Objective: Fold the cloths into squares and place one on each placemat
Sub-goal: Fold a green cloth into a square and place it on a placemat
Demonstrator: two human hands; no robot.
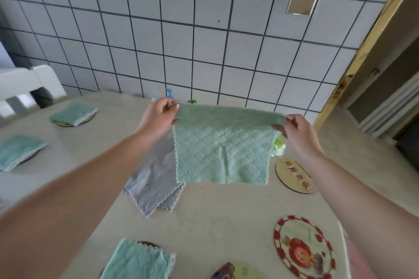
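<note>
A green quilted cloth hangs in the air above the table, stretched between both hands. My left hand pinches its upper left corner and my right hand pinches the upper right corner. Beneath it a grey cloth lies spread on the table. Folded green cloths sit on round placemats at the far left, the left edge and the near middle. Round placemats with nothing on them lie at the right, the near right and the bottom edge.
The beige table stands against a white tiled wall. A white chair is at the far left. A wooden door frame rises at the right. Small green and blue items show behind the held cloth.
</note>
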